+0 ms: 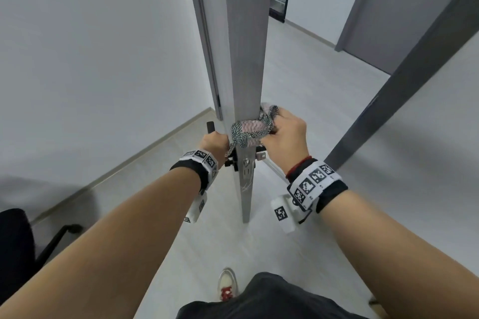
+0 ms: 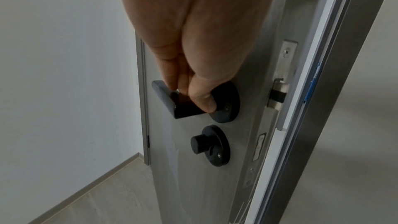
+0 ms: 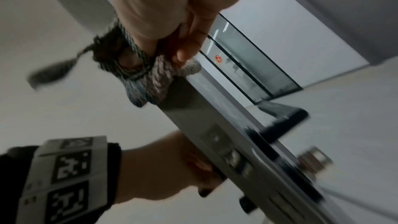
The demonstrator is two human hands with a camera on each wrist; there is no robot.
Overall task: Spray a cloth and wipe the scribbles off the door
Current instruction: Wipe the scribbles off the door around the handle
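A grey door point(image 1: 246, 59) stands ajar, its narrow edge facing me. My left hand point(image 1: 213, 144) grips the black lever handle point(image 2: 170, 103) on the door's left face, fingers point(image 2: 201, 94) curled over it. My right hand point(image 1: 287, 134) holds a checked black, white and pink cloth point(image 1: 250, 131) bunched against the door's edge just above the latch plate point(image 1: 246, 166). The cloth point(image 3: 150, 77) wraps over the edge, my fingers point(image 3: 191, 43) curled round it. Faint white scribble marks point(image 1: 245, 186) show on the edge below the latch.
A black thumb-turn lock point(image 2: 210, 145) sits under the handle. The other lever handle point(image 3: 282, 118) sticks out on the right face. A dark door frame point(image 1: 401, 85) rises on the right. A black chair point(image 1: 18, 248) stands at the lower left. White walls flank the pale floor.
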